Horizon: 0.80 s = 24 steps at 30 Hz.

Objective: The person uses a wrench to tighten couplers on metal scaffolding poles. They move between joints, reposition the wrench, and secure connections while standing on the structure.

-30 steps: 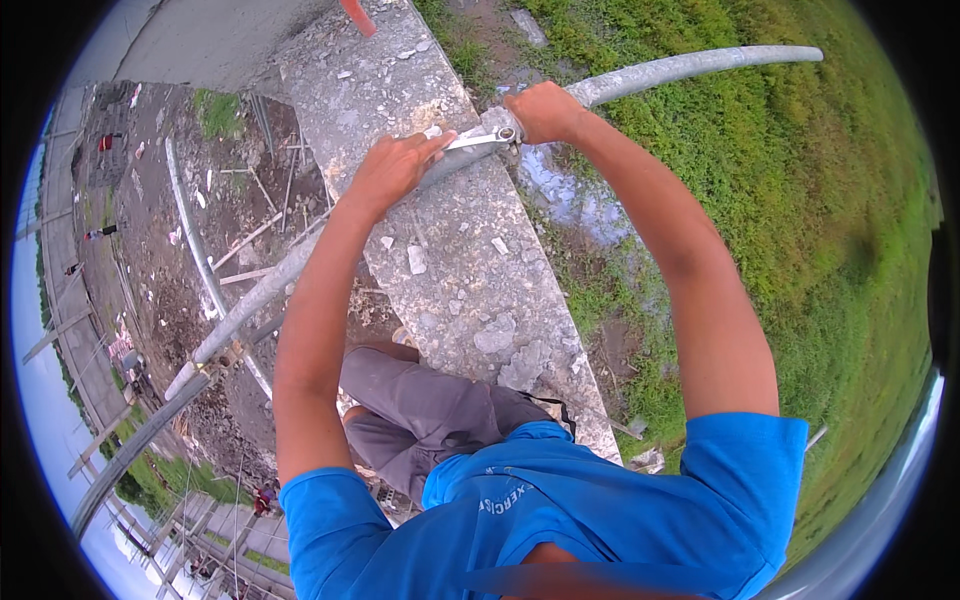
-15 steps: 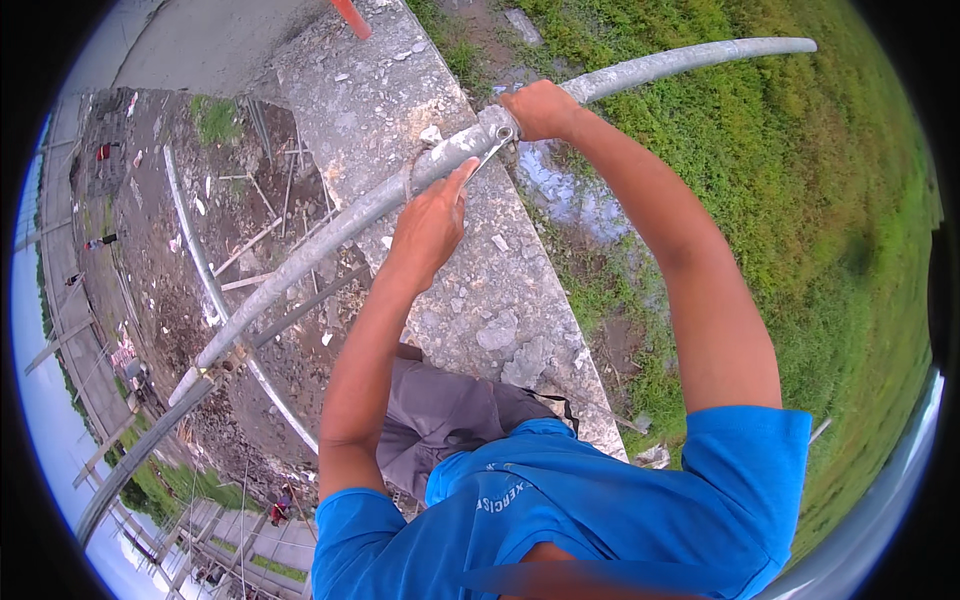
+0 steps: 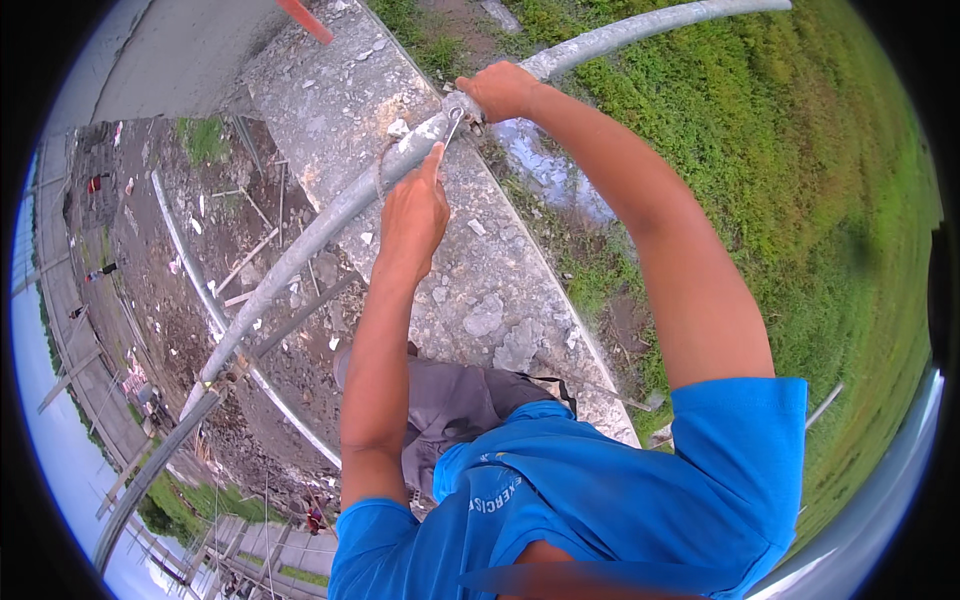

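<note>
A long grey metal pipe (image 3: 335, 215) runs slantwise in front of me, from lower left to upper right. On it sits a scaffold clamp (image 3: 462, 104), partly covered by my right hand (image 3: 503, 92), whose fingers wrap over the pipe beside the clamp. My left hand (image 3: 412, 215) is closed around a silver wrench (image 3: 450, 135), its index finger stretched along the handle. The wrench's ring end is at the clamp's bolt. Most of the handle is hidden by that hand. A loop of rope or wire (image 3: 381, 168) circles the pipe nearby.
Below me is a rough concrete ledge (image 3: 450, 270) strewn with rubble chips. Grass (image 3: 760, 220) and a puddle (image 3: 550, 170) lie to the right. Further pipes (image 3: 160, 470) cross at the left above muddy ground. An orange pipe (image 3: 305, 20) shows at the top.
Pipe, clamp and both hands now appear farther left and slightly higher, as the whole view has shifted. The wrench stands more upright in the picture. Both hands keep their holds.
</note>
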Each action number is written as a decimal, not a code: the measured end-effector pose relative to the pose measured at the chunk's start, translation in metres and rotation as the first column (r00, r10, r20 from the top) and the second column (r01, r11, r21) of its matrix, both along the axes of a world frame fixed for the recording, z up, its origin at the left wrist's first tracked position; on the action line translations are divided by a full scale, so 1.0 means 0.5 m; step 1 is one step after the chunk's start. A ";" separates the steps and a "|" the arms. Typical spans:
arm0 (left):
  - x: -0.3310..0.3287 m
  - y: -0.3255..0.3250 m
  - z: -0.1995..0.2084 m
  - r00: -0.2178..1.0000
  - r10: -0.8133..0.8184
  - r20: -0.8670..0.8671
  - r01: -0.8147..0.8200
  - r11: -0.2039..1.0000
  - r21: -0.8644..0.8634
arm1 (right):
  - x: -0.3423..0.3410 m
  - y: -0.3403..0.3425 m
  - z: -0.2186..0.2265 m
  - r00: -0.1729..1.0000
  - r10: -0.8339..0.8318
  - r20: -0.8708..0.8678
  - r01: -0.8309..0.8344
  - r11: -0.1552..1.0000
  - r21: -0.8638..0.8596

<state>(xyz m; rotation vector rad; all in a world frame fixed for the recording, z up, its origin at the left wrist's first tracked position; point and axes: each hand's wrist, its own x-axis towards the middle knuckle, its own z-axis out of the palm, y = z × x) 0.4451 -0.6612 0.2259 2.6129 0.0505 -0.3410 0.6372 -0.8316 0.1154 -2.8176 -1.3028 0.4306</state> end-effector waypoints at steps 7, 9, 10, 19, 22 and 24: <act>0.018 -0.027 -0.006 0.993 -0.091 -0.072 0.098 0.990 0.097 | -0.003 0.001 0.003 1.000 -0.009 -0.017 0.009 1.000 0.012; 0.027 -0.016 0.001 0.997 -0.077 -0.031 0.082 0.977 0.195 | -0.003 0.001 0.001 1.000 -0.011 -0.023 0.011 1.000 0.023; 0.032 -0.009 0.003 0.993 -0.110 -0.036 0.115 0.971 0.208 | -0.001 0.000 0.000 1.000 -0.015 -0.024 0.016 1.000 0.023; 0.050 0.016 -0.003 0.975 -0.222 -0.012 0.219 0.953 0.211 | 0.001 -0.002 -0.005 1.000 0.013 0.005 -0.013 1.000 0.020; 0.127 0.110 -0.023 0.914 -0.395 -0.089 0.405 0.893 0.196 | 0.002 -0.003 0.001 1.000 0.012 -0.013 -0.012 1.000 0.020; 0.206 0.183 -0.068 0.848 -0.528 -0.048 0.526 0.827 0.200 | 0.001 -0.004 0.007 1.000 0.018 -0.019 -0.018 1.000 0.026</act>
